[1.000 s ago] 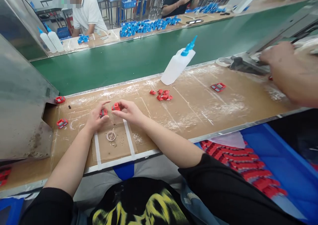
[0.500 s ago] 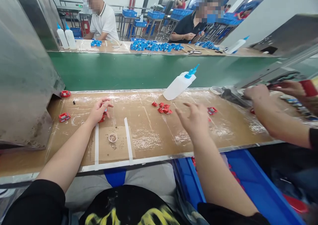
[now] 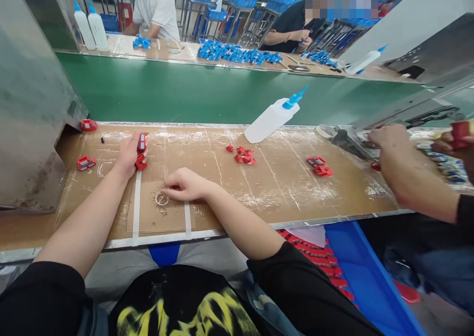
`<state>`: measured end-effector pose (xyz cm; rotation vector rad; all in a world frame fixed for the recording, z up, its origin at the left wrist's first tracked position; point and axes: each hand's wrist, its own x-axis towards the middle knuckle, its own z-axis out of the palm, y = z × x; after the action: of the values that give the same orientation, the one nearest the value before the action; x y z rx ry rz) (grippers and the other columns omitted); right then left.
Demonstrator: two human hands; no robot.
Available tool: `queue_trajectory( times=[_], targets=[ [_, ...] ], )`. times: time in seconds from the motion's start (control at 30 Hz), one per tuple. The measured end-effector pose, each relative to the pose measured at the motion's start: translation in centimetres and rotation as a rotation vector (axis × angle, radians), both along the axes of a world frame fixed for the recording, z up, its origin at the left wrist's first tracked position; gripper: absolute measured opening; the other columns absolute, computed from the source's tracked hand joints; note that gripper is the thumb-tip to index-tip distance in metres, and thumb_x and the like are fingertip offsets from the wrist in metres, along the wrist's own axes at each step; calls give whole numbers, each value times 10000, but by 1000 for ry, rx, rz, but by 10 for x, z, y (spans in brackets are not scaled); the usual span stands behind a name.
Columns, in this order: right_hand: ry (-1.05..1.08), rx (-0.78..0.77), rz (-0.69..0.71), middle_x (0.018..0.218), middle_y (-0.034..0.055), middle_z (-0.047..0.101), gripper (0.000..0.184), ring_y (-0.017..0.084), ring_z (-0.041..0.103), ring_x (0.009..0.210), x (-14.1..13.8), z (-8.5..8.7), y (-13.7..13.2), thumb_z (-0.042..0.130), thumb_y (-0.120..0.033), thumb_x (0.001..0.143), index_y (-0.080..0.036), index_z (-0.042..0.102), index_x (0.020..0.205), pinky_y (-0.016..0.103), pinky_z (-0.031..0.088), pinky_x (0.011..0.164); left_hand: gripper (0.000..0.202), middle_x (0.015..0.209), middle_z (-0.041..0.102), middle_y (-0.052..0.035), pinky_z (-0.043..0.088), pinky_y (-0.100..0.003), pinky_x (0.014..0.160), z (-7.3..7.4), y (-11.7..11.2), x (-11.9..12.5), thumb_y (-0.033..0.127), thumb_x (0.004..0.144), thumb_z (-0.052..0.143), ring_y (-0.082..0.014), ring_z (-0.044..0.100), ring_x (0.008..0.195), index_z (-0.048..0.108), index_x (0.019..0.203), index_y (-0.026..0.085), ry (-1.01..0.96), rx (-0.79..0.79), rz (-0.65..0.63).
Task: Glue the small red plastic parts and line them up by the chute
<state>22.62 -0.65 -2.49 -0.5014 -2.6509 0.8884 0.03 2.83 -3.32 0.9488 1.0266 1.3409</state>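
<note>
At the small ring [image 3: 162, 198], the right hand [image 3: 185, 185] now rests loosely curled; the left hand [image 3: 129, 153] still grips red parts [image 3: 141, 153].

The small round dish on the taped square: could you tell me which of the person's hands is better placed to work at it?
Right. The right hand rests with fingertips at the small round dish, while the left hand grips red parts farther back.

Factory assembly line: green conveyor belt [image 3: 207, 91], seated workers, blue parts bins [image 3: 242, 0].
</note>
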Motion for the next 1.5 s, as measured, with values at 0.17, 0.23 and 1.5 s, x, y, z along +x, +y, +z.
queue_trajectory(
  times=[0.17,0.23,1.5],
  targets=[
    [52,-2,17,627,-42,399,397,97,364,583,1,-1,-5,553,-302,984,-200,376,643,265,260,603,454,809,559,18,428,-239,518,-3,-2,8,514,805,799,-99,475,583,641,1120,228,309,171,44],
    [69,-55,36,599,-53,359,410,90,330,559,3,-2,-6,561,-281,970,-201,346,630,266,253,589,367,897,635,-10,499,-280,696,-2,-7,10,402,792,819,-145,587,747,673,1075,219,601,326,34],
    [516,213,-637,615,-53,329,437,94,325,586,-1,-20,19,541,-295,997,-217,282,655,264,281,592,222,1120,695,-33,431,-313,700,7,-20,25,234,875,651,-214,663,924,701,1091,244,1428,495,-167]
  ],
)
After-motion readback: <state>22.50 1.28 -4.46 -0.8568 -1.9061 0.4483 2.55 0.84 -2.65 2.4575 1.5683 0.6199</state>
